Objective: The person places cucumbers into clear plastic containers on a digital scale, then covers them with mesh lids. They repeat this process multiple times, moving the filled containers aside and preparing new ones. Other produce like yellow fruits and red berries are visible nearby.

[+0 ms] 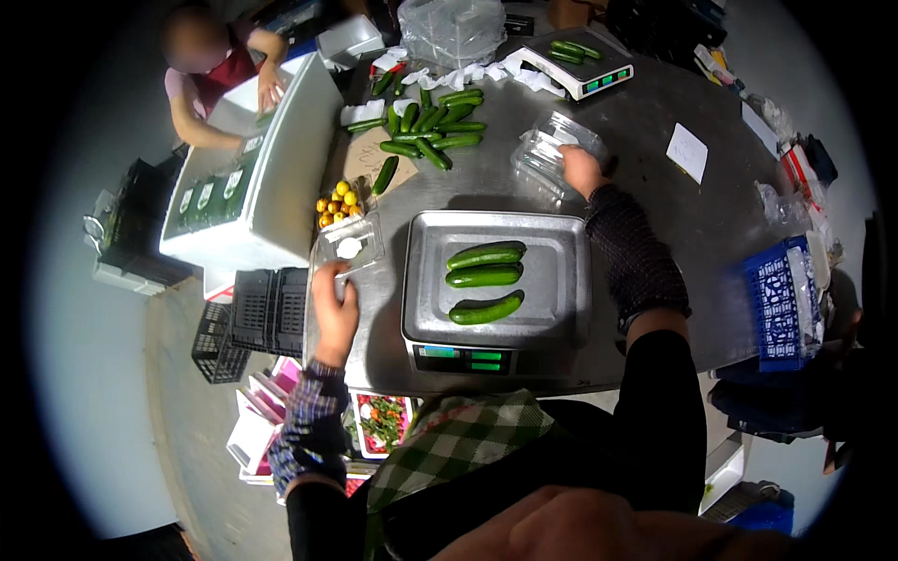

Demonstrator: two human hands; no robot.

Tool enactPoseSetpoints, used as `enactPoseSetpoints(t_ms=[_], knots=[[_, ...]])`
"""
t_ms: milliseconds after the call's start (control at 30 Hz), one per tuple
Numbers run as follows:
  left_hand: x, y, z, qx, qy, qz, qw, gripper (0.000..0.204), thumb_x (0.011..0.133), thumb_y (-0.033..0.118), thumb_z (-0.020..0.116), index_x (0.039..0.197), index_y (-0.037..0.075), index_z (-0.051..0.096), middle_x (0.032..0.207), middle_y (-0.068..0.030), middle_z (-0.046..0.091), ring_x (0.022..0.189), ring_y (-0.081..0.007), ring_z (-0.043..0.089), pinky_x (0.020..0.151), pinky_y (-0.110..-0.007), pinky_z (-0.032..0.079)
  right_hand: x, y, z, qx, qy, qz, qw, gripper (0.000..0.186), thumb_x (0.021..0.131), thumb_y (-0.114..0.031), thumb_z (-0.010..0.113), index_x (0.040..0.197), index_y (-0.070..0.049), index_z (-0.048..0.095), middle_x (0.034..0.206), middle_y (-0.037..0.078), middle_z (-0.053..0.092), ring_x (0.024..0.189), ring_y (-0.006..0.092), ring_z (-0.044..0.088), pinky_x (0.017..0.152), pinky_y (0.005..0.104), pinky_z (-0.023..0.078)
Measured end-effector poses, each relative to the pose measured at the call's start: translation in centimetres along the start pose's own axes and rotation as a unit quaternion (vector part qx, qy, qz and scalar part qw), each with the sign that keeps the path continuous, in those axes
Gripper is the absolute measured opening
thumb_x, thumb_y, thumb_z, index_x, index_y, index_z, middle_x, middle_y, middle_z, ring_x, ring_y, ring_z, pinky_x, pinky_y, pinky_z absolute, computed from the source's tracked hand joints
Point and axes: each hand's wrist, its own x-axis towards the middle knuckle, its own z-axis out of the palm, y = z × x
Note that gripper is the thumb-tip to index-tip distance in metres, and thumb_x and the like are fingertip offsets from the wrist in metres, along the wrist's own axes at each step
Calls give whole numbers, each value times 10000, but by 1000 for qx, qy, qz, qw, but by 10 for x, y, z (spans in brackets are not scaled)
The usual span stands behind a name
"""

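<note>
Three small green cucumbers (485, 275) lie on the metal tray of a weighing scale (421, 318) in front of me. My right hand (582, 171) reaches to the far right and grips the near side of a clear plastic clamshell box (544, 154), its fingers partly hidden. At the table's left edge, my left hand (335, 313) has its thumb apart from the fingers. Its fingertips are at the near edge of another clear plastic container (369, 245), which has a round white piece on it. Many more cucumbers (435, 126) are piled beyond the scale.
Yellow and brown round fruits (339, 203) sit at the left edge. A second scale (599, 81) bears several cucumbers at the back. Another person (210, 84) reaches into a white foam box (297, 154). A white paper (687, 152) and blue basket (784, 299) are rightward; black crates (268, 309) stand left.
</note>
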Motion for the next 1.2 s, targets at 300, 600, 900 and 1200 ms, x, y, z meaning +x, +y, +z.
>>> enactPoseSetpoints(t_ms=[300,600,900,1200], knots=[[159,120,231,108,-397,314,856,550,741,166,626,1263,49,502,1279,-163,524,1217,-311,473,1026,-399,378,3,-17,14,19,-87,46,995,234,840,-80,526,1053,-93,624,1025,158,648,1001,341,602,838,424,484],[183,103,383,262,-491,345,756,458,704,267,649,1118,77,601,1152,-125,616,1074,-298,590,882,-443,471,0,37,-27,300,188,16,935,156,875,-119,577,991,-27,625,897,139,669,848,270,637,752,349,489],[197,83,352,83,-478,270,832,522,744,260,621,1227,73,554,1242,-179,556,1133,-332,541,958,-405,433,-124,-24,-162,344,163,-88,920,92,885,-88,560,958,-65,610,825,37,617,670,113,554,609,263,448],[224,-56,169,157,-288,-34,944,372,762,179,554,1108,72,638,1038,-206,650,1001,-365,610,881,-417,472,-247,-117,-114,184,-21,-279,942,274,743,-29,634,1011,-1,581,928,138,591,863,309,583,757,400,494]])
